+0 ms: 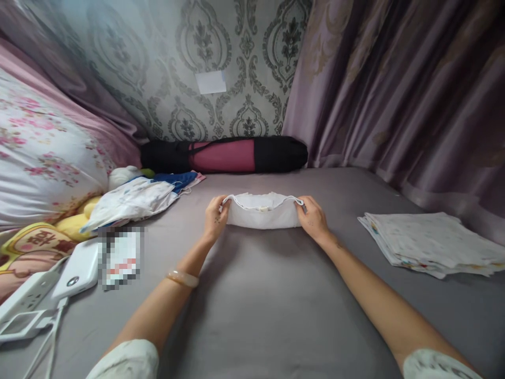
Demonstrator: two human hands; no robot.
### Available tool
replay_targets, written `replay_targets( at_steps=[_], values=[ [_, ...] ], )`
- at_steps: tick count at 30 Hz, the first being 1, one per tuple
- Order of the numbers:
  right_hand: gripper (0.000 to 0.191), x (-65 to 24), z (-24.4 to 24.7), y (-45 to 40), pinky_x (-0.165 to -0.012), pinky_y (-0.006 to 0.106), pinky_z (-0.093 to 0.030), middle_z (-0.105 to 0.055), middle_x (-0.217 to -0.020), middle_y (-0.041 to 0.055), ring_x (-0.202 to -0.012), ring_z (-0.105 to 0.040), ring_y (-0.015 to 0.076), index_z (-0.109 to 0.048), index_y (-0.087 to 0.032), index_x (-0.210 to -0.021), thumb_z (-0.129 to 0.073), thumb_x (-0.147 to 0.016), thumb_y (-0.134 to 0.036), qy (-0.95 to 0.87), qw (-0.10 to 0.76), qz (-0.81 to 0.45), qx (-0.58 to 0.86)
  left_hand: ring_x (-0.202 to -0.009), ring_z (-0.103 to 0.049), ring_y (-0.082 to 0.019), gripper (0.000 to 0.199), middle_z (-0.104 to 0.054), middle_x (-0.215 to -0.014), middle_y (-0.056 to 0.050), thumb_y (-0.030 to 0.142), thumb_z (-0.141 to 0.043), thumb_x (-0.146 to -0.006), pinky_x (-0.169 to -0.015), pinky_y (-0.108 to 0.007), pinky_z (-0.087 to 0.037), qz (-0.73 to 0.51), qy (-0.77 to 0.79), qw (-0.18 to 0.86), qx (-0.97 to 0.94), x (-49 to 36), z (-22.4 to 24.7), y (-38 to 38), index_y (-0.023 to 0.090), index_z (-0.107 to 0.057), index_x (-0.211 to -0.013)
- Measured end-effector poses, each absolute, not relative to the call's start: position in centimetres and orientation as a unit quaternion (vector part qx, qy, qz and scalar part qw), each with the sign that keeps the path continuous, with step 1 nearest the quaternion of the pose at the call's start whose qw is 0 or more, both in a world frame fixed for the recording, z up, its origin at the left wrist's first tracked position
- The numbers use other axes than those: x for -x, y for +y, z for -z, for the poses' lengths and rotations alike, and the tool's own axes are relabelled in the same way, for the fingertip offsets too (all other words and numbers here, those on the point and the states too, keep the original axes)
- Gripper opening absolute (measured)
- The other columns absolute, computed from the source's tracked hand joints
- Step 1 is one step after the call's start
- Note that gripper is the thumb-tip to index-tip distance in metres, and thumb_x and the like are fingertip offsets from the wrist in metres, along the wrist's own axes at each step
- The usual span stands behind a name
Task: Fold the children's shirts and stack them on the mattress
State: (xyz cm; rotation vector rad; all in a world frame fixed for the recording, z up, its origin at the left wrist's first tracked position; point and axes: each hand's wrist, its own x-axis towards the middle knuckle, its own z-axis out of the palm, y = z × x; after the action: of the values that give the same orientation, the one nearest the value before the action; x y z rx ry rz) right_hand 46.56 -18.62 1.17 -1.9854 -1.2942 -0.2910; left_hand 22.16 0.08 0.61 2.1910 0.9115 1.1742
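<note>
A white cloth garment [262, 218] with a small pale label at its upper edge is stretched sideways between my two hands, over the grey bed sheet [256, 316]. My left hand [216, 217] pinches its left end, thumb towards me. At the opposite end my right hand [312, 218] is closed on the garment in the same way. Its top edge sags in the middle between the two grips. The kind of garment cannot be made out from this angle.
Right of me lies a stack of flat white cloths [430, 242]. On the left are crumpled clothes [134, 202], a power bank [81, 268], a power strip [33, 295] with cables, and a blurred packet [122, 258]. A black and maroon bag [224, 155] lies along the wall.
</note>
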Motion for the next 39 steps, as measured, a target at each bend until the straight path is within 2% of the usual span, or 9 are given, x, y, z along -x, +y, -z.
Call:
replay_targets(
  at_steps=[6, 10, 13, 26, 32, 39],
  values=[
    [0.028, -48.8, 0.3, -15.9, -0.087, 0.031, -0.043, -0.065, -0.104, 0.0113, -0.1, -0.058, 0.0233, -0.061, -0.018, -0.105, -0.036, -0.097, -0.029, -0.481, 0.315, 0.12, 0.809, -0.083, -0.057, -0.016, 0.031, -0.065, -0.09, -0.004, 0.038, -0.042, -0.093, -0.078, -0.027, -0.045, -0.405, 0.383, 0.245, -0.793, -24.7, 0.8, 2.9, 0.019, -0.064, -0.103],
    [0.027, -50.4, 1.7, -14.4, -0.085, 0.031, -0.042, -0.065, -0.104, 0.0125, -0.099, -0.059, 0.0236, -0.064, -0.017, -0.101, -0.04, -0.096, -0.029, -0.455, 0.219, 0.072, 0.86, -0.079, -0.058, -0.018, 0.027, -0.065, -0.082, -0.005, 0.033, -0.046, -0.09, -0.073, -0.027, -0.043, -0.292, 0.461, 0.245, -0.801, -26.0, 1.5, 4.7, 0.015, -0.066, -0.095],
    [0.028, -51.2, 2.6, -13.8, -0.086, 0.031, -0.041, -0.065, -0.105, 0.0145, -0.101, -0.059, 0.0238, -0.066, -0.015, -0.099, -0.043, -0.095, -0.031, -0.436, 0.177, 0.041, 0.881, -0.082, -0.06, -0.021, 0.028, -0.067, -0.083, -0.008, 0.036, -0.05, -0.088, -0.072, -0.029, -0.042, -0.225, 0.501, 0.244, -0.799, -26.4, 1.8, 5.4, 0.014, -0.066, -0.089],
    [0.035, -51.5, 2.8, -12.9, -0.091, 0.031, -0.039, -0.066, -0.108, 0.0176, -0.105, -0.059, 0.0247, -0.068, -0.01, -0.103, -0.038, -0.097, -0.026, -0.391, 0.167, 0.033, 0.904, -0.099, -0.064, -0.022, 0.026, -0.07, -0.106, -0.012, 0.029, -0.04, -0.096, -0.078, -0.027, -0.044, -0.2, 0.533, 0.178, -0.803, -26.7, 2.5, 5.4, 0.017, -0.062, -0.102],
    [0.037, -51.3, 2.8, -12.6, -0.09, 0.033, -0.041, -0.063, -0.11, 0.0193, -0.106, -0.058, 0.0264, -0.067, -0.007, -0.106, -0.037, -0.098, -0.028, -0.378, 0.158, 0.049, 0.911, -0.102, -0.065, -0.025, 0.027, -0.07, -0.106, -0.013, 0.033, -0.034, -0.099, -0.078, -0.031, -0.046, -0.179, 0.554, 0.153, -0.798, -27.0, 2.6, 5.1, 0.02, -0.056, -0.108],
    [0.038, -50.5, 2.7, -12.7, -0.089, 0.035, -0.042, -0.06, -0.116, 0.0209, -0.105, -0.059, 0.028, -0.062, -0.006, -0.114, -0.041, -0.097, -0.034, -0.345, 0.167, 0.069, 0.921, -0.102, -0.066, -0.029, 0.03, -0.069, -0.108, -0.016, 0.033, -0.035, -0.098, -0.081, -0.035, -0.048, -0.166, 0.565, 0.103, -0.802, -27.4, 2.7, 4.7, 0.016, -0.057, -0.109]
  ],
)
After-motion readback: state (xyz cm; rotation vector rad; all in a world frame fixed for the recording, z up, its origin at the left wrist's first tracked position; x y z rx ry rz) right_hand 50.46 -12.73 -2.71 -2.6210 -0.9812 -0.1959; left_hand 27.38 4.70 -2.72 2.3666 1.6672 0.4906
